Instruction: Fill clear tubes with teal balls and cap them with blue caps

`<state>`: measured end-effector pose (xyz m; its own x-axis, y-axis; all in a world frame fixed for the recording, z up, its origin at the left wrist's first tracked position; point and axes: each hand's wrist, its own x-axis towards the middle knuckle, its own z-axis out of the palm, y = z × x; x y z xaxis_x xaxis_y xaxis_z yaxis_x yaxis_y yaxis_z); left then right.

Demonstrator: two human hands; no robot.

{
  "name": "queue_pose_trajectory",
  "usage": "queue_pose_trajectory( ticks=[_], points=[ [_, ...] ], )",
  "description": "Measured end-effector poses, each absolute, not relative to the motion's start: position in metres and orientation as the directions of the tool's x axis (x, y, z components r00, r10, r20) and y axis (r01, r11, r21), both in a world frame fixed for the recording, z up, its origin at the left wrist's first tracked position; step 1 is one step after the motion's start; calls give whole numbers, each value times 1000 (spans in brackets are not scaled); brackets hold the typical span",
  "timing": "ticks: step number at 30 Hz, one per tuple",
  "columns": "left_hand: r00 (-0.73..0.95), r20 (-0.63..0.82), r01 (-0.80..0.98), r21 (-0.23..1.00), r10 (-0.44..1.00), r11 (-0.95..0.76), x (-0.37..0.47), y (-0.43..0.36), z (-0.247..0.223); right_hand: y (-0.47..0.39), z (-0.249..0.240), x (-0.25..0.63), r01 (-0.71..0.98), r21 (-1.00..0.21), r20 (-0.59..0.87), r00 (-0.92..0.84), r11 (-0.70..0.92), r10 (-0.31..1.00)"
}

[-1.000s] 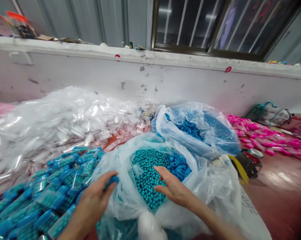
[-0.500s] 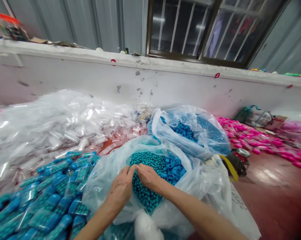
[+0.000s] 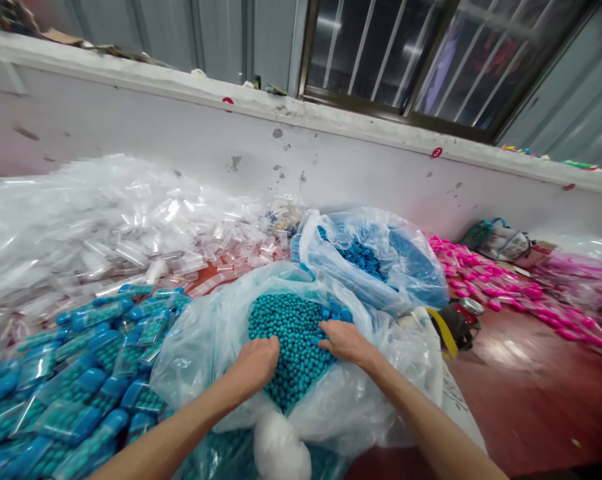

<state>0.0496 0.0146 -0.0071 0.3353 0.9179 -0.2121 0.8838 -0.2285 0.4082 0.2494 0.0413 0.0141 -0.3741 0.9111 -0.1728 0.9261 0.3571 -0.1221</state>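
Teal beads (image 3: 291,333) fill an open clear plastic bag (image 3: 195,340) in front of me, with blue caps (image 3: 341,312) heaped at their right side. My left hand (image 3: 259,360) is closed over the left part of the beads; what its fingers hold, if anything, is hidden. At the right edge of the beads, my right hand (image 3: 345,339) has its fingers bent around a blue cap, next to the cap heap.
Filled blue-capped packs (image 3: 91,373) lie at the left, below a large pile of clear empty tubes (image 3: 105,227). Behind the bag is another bag of blue pieces (image 3: 375,260). Pink pieces (image 3: 521,293) and a dark jar (image 3: 458,323) are at the right.
My hands were together over the beads and have moved apart. The right one has shifted right to the blue caps, the left slightly down. The view has tilted a little.
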Motion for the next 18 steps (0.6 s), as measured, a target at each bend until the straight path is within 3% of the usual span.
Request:
queue_pose_trajectory(
  ticks=[2,8,13,18],
  points=[
    [336,-232,868,451,913,-205,62,20,-11,40,6,252,941,-51,-215,-337,334,917],
    [279,-313,751,660,908,-3,103,47,-41,41,-27,244,962,-54,-192,-274,268,942],
    [295,-478,472,826,827,309,101,55,-57,50,-24,258,950,-191,-211,-286,247,935],
    [403,-487,118,867,775,484,85,50,-51,49,-11,266,887,-370,-139,-346,276,928]
  ],
)
